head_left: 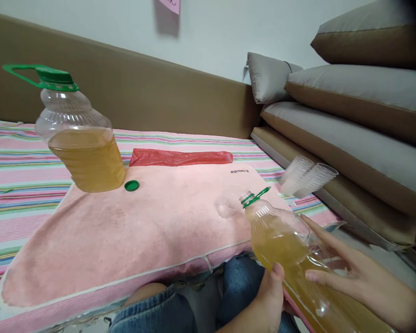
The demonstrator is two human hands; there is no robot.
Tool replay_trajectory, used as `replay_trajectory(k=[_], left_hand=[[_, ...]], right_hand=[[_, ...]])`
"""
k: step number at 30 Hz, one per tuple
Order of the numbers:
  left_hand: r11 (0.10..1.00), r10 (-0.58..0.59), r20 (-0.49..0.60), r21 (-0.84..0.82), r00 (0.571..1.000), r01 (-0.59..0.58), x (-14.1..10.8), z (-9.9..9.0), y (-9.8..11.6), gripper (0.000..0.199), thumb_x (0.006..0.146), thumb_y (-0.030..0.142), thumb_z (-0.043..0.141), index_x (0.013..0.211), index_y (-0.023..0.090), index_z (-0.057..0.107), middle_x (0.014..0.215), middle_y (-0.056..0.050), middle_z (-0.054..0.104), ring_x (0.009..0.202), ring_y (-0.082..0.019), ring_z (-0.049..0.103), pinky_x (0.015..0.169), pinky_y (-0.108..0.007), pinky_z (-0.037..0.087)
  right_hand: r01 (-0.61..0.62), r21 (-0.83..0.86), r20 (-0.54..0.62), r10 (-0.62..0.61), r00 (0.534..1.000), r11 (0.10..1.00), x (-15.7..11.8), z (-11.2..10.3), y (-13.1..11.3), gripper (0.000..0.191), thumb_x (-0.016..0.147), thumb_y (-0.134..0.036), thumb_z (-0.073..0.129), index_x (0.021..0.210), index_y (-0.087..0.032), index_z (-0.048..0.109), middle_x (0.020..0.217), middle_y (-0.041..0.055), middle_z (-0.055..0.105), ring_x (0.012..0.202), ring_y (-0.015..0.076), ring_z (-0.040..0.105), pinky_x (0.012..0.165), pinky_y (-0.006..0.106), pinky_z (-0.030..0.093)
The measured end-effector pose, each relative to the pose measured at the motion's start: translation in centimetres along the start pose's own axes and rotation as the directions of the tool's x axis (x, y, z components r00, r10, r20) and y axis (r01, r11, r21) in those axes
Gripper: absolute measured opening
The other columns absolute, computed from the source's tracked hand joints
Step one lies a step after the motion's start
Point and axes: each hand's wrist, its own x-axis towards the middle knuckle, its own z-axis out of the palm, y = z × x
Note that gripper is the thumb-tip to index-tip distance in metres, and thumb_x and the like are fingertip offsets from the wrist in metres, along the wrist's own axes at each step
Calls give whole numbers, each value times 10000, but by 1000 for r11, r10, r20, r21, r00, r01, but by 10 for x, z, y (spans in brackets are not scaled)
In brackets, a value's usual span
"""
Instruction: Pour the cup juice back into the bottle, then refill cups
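1. Gripping the open bottle [279, 240] seems to be the step in hand: it lies slanted beside the near right edge of the pink mat [125, 226], its neck reaching over that mat.
2. The left hand [263, 300] has its thumb pressed on the bottle's near side, fingers curled beneath. The right hand [360, 273] clasps the far side farther back, thumb and fingers spread around the plastic.
3. Just beside the bottle's mouth, on the right part of the mat, is a clear cup [228, 206], as far as its faint outline lets me judge. I can't tell whether the two touch, and no stream shows.
4. On the mat's far left part stands a capped jug [90, 159] of yellowish liquid, with a loose green cap [131, 186] near its base. A red plastic bag [180, 157] lies along the mat's far edge, and nested cups [307, 176] lie off to its right.
5. From this hold, I'd judge that any move calls for small, slow changes of tilt, with both hands sharing the weight, since the mouth is uncapped and the cup looks light enough to tip.
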Motion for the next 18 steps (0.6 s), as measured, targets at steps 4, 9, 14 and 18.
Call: replay_trajectory(k=[4, 9, 14, 18], left_hand=[[1000, 0, 1, -13, 1000, 0, 2, -2, -7, 1027, 642, 870, 551, 1370, 149, 491, 1338, -175, 601, 1267, -351, 546, 1066, -497, 431], [999, -29, 18, -14, 999, 29, 4, -6, -14, 1023, 681, 843, 541, 1421, 146, 428, 1343, -181, 596, 1239, -344, 571, 1003, -500, 483], [997, -66, -6, 26, 998, 66, 5, -4, -12, 1078, 624, 895, 513, 1399, 149, 441, 1319, -195, 606, 1163, -359, 614, 920, -512, 522], [995, -77, 5, 69, 997, 77, 0, 4, 1, 1143, 579, 929, 496, 1412, 150, 424, 1341, -207, 585, 1097, -363, 642, 873, -502, 536]], right_hand=[[-4, 13, 20, 3, 1000, 1000, 1, -1, 2, 958, 757, -571, 697, 1557, -308, 241, 1460, 41, 543, 1193, 300, 639, 957, 329, 555], [6, 42, 28, -7, 1000, 999, 1, -3, 0, 977, 756, -535, 713, 1563, -279, 226, 1485, 59, 506, 1233, 307, 608, 1012, 336, 514], [10, 34, 48, -11, 999, 999, 2, -5, 1, 991, 745, -544, 718, 1564, -289, 220, 1496, 47, 487, 1246, 310, 597, 1036, 354, 499], [-6, 20, 33, 5, 999, 1000, 4, -7, -4, 973, 736, -551, 721, 1553, -301, 256, 1432, 38, 563, 1147, 301, 667, 972, 333, 547]])
